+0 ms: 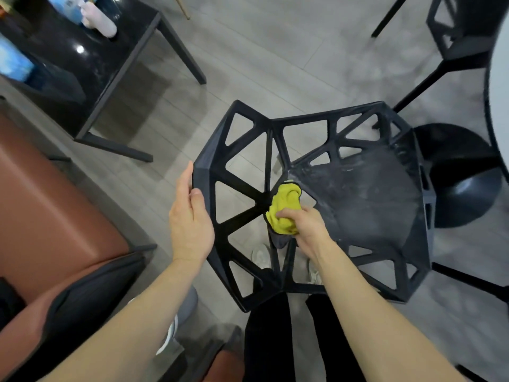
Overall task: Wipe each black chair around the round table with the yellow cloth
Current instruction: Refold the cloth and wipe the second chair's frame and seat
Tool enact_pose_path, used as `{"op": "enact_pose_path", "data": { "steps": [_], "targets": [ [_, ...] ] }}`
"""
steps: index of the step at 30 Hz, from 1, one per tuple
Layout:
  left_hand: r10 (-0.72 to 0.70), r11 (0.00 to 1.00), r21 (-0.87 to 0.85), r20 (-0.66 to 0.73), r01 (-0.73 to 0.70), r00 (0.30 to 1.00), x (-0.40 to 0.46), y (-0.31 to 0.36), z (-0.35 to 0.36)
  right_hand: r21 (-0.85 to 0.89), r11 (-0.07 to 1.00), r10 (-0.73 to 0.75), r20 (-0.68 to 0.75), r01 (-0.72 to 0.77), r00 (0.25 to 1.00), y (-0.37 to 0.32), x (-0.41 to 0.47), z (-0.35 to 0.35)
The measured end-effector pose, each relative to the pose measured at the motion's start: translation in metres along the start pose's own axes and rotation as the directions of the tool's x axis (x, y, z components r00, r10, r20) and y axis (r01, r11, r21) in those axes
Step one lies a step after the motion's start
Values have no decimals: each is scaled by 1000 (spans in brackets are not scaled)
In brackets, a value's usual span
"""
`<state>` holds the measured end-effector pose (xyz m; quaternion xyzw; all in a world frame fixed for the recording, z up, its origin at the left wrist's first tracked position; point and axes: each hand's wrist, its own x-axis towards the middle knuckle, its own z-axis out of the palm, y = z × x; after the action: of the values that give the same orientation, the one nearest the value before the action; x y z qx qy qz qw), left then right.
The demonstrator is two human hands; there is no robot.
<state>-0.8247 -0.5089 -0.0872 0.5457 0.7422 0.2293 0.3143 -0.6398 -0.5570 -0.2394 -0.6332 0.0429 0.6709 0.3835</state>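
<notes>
Grey wood-look flooring point(248, 51) fills the frame, seen from above. At far left sits a brown padded seat point(55, 194), and in the upper left a glossy black side table point(91, 64) holds a pale bottle point(99, 22). Left of centre, the person's left hand point(190, 216) rests against the outer edge of a black chair point(358, 205), fingers nearly straight along the frame and thumb lying on its rim. This chair, with an open triangular lattice back and a dusty solid seat, takes up the middle of the frame. Just right of centre, the right hand point(305, 224) grips a bunched yellow cloth point(285, 208), fingers curled round it, pressing it where the backrest meets the seat. In the upper right stands a second black chair point(457, 31). At the right edge curves the white round table point(500, 106) over its black base point(462, 183).
</notes>
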Motion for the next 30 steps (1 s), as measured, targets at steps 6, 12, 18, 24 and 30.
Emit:
{"op": "enact_pose_path", "data": {
  "steps": [6, 12, 18, 24, 30],
  "targets": [
    [81, 982, 164, 77, -93, 994, 50, 18, -9, 29, 961, -253, -292, 273, 922, -54, -41, 40],
    [-9, 998, 69, 278, -11, 961, 119, 31, 21, -315, 699, -589, 256, 642, 767, -65, -62, 131],
    [-41, 996, -69, 288, 64, 957, 119, 26, 19, -411, 506, -769, 182, 758, 613, -68, -1, 125],
    [-40, 993, -91, 296, 70, 954, 118, 23, 20, -176, 738, -675, -149, 652, 723, -81, -2, 166],
    [-11, 997, -67, 288, 31, 958, 117, 22, 19, -274, 664, -744, -148, 696, 651, -86, -2, 157]
  ]
}}
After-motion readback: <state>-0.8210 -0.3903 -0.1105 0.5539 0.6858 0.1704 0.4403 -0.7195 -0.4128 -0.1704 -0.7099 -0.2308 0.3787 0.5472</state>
